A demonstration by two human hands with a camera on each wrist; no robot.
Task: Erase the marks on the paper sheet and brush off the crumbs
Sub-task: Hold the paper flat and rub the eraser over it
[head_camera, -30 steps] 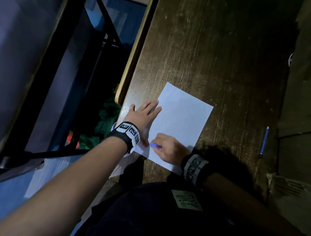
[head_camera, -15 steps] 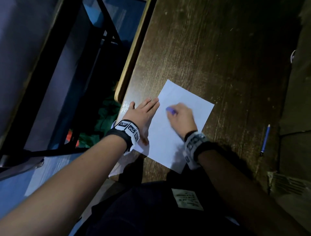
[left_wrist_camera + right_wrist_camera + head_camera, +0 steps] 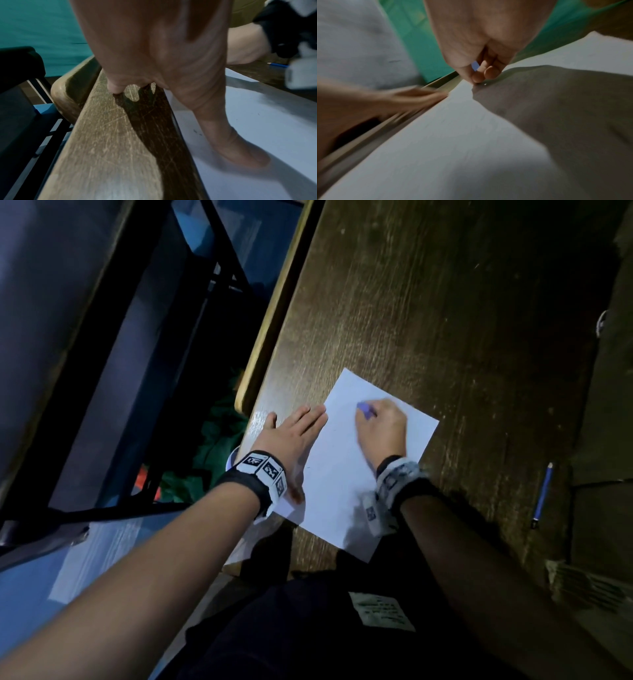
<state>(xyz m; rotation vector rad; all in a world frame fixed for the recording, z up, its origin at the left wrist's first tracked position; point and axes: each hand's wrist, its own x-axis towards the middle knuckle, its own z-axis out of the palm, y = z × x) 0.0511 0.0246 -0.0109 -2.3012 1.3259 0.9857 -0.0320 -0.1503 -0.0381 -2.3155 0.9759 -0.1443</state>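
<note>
my left hand [image 3: 291, 436] flat, fingers straight, pinning paper [image 3: 346, 474] edge on table [image 3: 428, 302] | my right hand [image 3: 382, 429] pinching eraser [image 3: 363, 408] on paper's far part | pencil [image 3: 543, 494] lies apart, right

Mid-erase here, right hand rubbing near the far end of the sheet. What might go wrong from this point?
1. The left hand presses only the paper's left edge, so hard strokes of the eraser may crease or shift the free right side.
2. The sheet's near corner overhangs the desk edge; it might bend or tear.
3. Small dark specks remain near the thumb and may be missed.
</note>
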